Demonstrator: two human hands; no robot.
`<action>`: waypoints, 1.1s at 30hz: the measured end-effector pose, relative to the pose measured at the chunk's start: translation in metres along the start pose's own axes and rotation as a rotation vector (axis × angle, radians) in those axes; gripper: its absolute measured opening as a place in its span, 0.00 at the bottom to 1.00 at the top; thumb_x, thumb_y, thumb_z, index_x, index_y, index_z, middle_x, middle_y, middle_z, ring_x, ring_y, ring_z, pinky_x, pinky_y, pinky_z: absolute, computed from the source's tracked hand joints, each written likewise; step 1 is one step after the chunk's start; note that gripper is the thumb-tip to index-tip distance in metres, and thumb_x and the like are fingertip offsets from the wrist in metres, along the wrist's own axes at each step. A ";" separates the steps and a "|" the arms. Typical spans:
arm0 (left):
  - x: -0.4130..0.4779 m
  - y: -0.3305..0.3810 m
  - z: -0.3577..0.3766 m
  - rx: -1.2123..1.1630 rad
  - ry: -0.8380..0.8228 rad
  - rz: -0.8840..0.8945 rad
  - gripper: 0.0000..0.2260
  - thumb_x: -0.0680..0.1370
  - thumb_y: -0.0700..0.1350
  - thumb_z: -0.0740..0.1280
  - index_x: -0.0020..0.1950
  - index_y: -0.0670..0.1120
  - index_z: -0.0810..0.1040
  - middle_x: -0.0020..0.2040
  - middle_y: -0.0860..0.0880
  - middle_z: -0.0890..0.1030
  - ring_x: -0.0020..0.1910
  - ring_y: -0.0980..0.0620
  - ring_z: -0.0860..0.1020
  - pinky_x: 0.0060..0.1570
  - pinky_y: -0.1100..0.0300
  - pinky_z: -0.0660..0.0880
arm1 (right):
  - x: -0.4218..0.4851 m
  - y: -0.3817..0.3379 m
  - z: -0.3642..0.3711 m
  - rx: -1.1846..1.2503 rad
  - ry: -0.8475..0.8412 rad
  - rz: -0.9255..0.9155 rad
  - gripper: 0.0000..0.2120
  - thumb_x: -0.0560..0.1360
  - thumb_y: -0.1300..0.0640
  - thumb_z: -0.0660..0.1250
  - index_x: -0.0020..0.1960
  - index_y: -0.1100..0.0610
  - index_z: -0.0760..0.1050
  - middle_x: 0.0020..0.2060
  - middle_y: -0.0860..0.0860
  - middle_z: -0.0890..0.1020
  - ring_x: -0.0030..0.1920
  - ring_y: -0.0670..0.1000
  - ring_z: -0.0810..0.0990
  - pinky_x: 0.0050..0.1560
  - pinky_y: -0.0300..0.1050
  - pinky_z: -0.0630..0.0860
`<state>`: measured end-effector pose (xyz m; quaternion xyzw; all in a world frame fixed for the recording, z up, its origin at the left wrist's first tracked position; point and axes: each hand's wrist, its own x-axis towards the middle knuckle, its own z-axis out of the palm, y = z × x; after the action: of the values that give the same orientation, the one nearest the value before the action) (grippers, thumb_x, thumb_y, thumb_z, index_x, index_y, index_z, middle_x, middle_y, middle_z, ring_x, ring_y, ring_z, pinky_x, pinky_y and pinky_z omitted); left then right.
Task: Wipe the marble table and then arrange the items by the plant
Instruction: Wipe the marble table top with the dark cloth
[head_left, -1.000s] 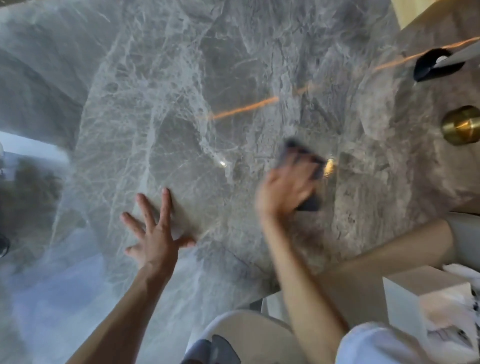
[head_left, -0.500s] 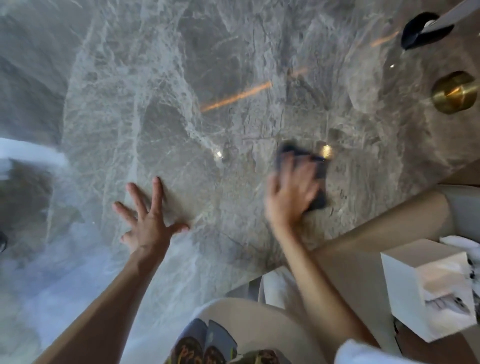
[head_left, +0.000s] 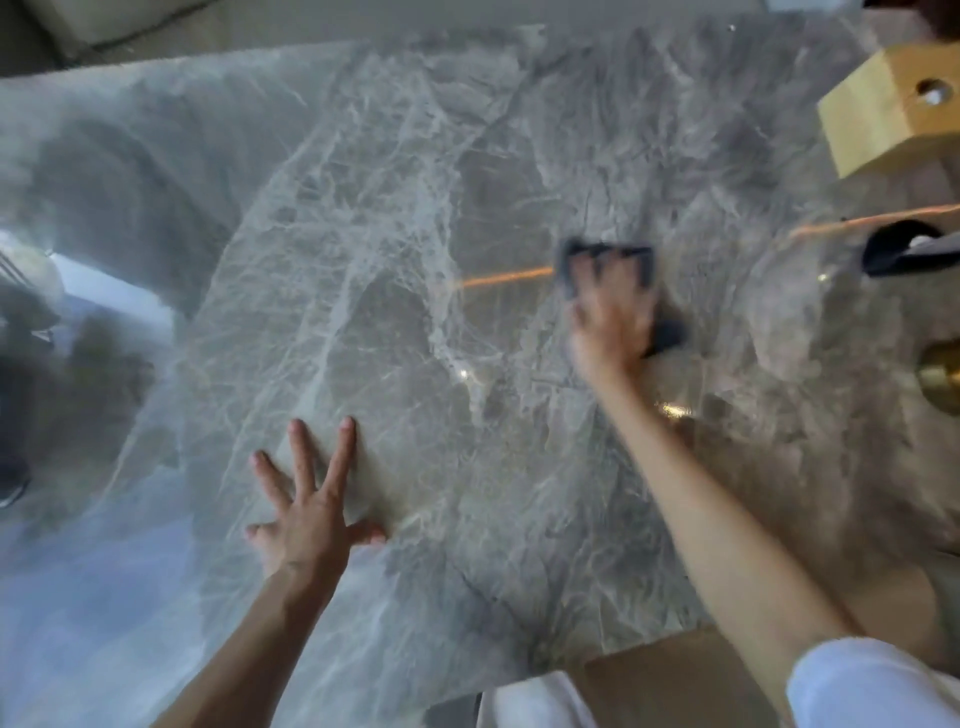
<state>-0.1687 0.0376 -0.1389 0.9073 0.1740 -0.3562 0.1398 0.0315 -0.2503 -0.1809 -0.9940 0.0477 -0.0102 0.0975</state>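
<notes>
The grey veined marble table (head_left: 415, 218) fills the head view. My right hand (head_left: 610, 317), blurred by motion, presses a dark cloth (head_left: 641, 265) flat on the marble right of centre, fingers spread over it. My left hand (head_left: 306, 499) lies flat on the table near the front edge, fingers splayed and holding nothing. No plant is in view.
A yellow wooden block (head_left: 893, 109) with a hole stands at the far right. Below it lies a black object with a pale handle (head_left: 904, 252), and a brass round piece (head_left: 943, 382) sits at the right edge. The table's front edge runs above my white clothing (head_left: 535, 701).
My right hand has pushed the cloth away from me, farther across the table. The view has tilted up, bringing the yellow block in. My left hand stays planted.
</notes>
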 end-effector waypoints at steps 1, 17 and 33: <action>0.000 0.001 -0.003 -0.014 -0.010 -0.004 0.57 0.64 0.58 0.77 0.70 0.72 0.31 0.75 0.55 0.25 0.75 0.36 0.32 0.60 0.23 0.62 | -0.042 -0.022 0.004 -0.043 -0.057 -0.329 0.27 0.74 0.48 0.56 0.73 0.51 0.66 0.71 0.58 0.71 0.74 0.62 0.64 0.71 0.66 0.60; 0.003 0.000 0.003 -0.085 0.078 -0.106 0.59 0.60 0.58 0.78 0.68 0.74 0.31 0.74 0.59 0.26 0.76 0.42 0.31 0.62 0.27 0.63 | 0.178 -0.028 0.022 -0.002 -0.172 -0.219 0.29 0.78 0.44 0.53 0.78 0.46 0.55 0.79 0.53 0.56 0.79 0.52 0.52 0.77 0.58 0.49; -0.169 0.042 0.140 -1.159 0.645 -0.241 0.36 0.69 0.27 0.52 0.77 0.45 0.59 0.77 0.49 0.61 0.77 0.55 0.56 0.76 0.62 0.54 | -0.279 -0.009 -0.011 0.435 -0.956 -1.400 0.28 0.65 0.60 0.62 0.61 0.41 0.79 0.67 0.41 0.76 0.73 0.41 0.66 0.75 0.48 0.59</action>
<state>-0.3510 -0.0893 -0.1156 0.7209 0.4700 0.0704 0.5044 -0.2454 -0.2167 -0.1711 -0.6522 -0.6225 0.3413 0.2658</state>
